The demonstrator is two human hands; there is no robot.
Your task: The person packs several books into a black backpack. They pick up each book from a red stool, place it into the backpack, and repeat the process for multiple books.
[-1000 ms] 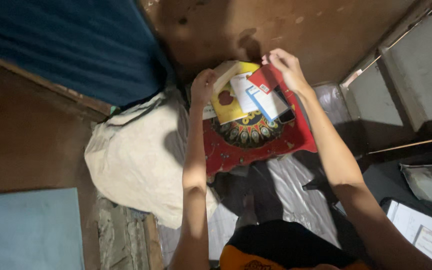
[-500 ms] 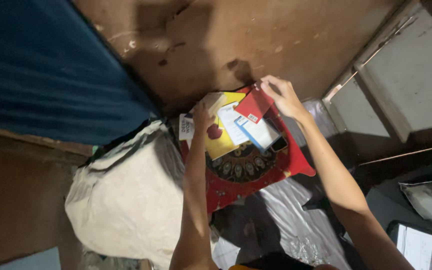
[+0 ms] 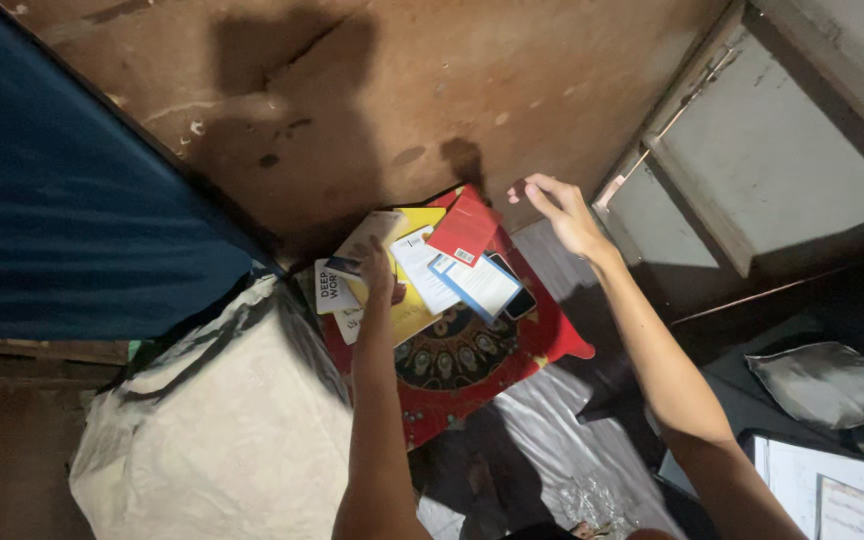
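While the left hand presses flat on the fanned paperback books, the right hand hovers open and empty just beside the small red book topping them on the red patterned board.

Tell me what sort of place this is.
Probably a cramped corner of a home's living or sleeping space: books are stacked on a red patterned board on the floor, beside a white cloth bundle and a blue mattress-like slab.

Both arms bare, wrist to elbow, no sleeves, no watch, no rings on left hand or right hand; slim fingers.
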